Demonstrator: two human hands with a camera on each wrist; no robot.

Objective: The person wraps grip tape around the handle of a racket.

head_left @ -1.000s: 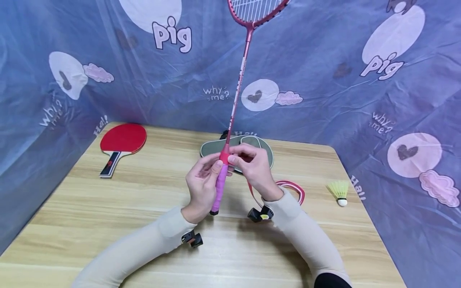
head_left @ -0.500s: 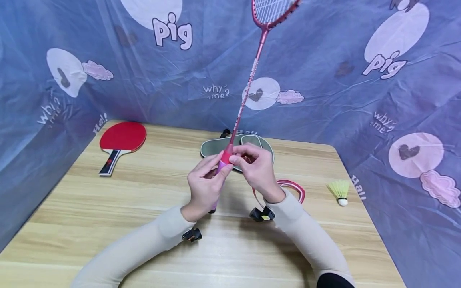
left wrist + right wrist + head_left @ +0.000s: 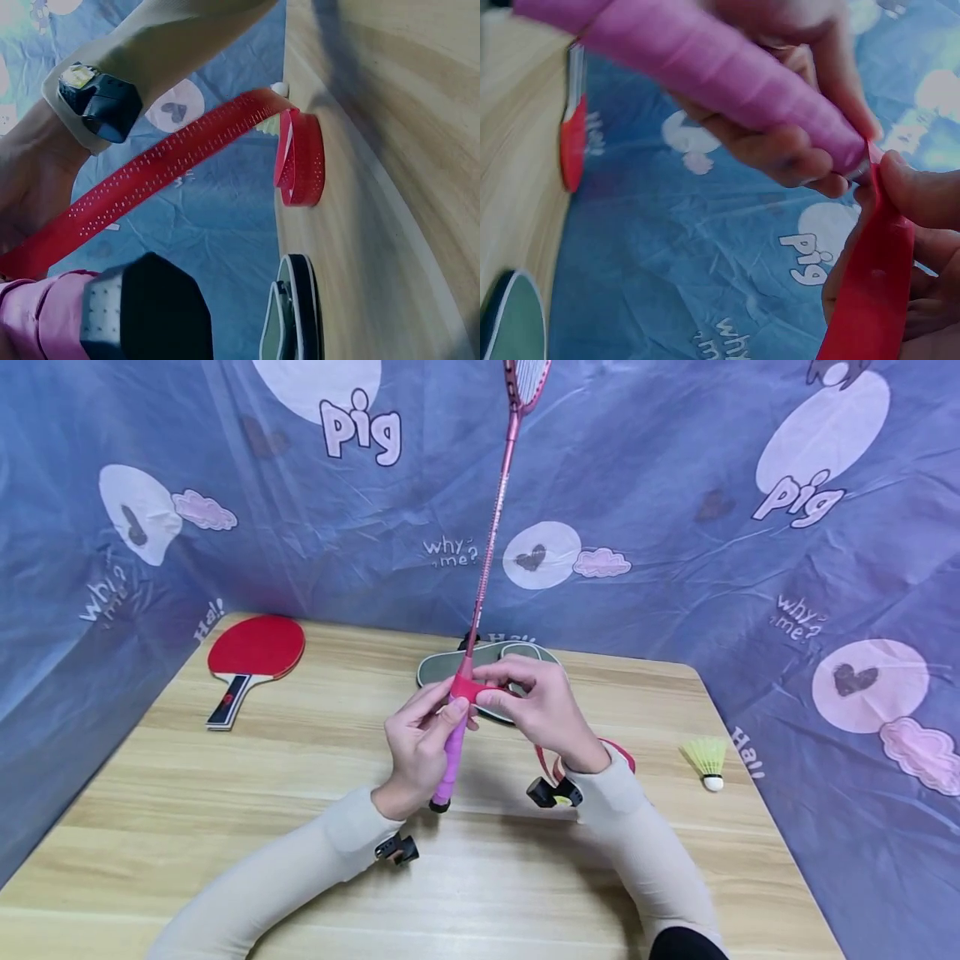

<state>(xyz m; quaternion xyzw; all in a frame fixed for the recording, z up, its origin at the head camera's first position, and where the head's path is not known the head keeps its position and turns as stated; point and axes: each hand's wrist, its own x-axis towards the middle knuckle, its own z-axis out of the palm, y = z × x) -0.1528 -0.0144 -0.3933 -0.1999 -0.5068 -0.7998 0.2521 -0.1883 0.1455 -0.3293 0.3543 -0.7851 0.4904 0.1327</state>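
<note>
A badminton racket stands tilted up over the table, its head cut off by the top of the head view. My left hand holds it at the top of the pink-wrapped handle, thumb pressing on the red band there. Perforated red grip tape runs from that spot to my right hand, which pinches it between thumb and fingers close beside the handle. Beyond the right hand, the tape trails down to a loose coil on the table. A black cap ends the handle.
At the back left lies a red table tennis paddle. Behind the hands is a green paddle-shaped case with pale piping. A yellow shuttlecock rests near the right edge. Patterned blue cloth hangs around the table.
The racket has turned about its shaft, so its head now looks narrower, and it has tipped left. My right hand has drawn slightly right, stretching the red tape away from the handle.
</note>
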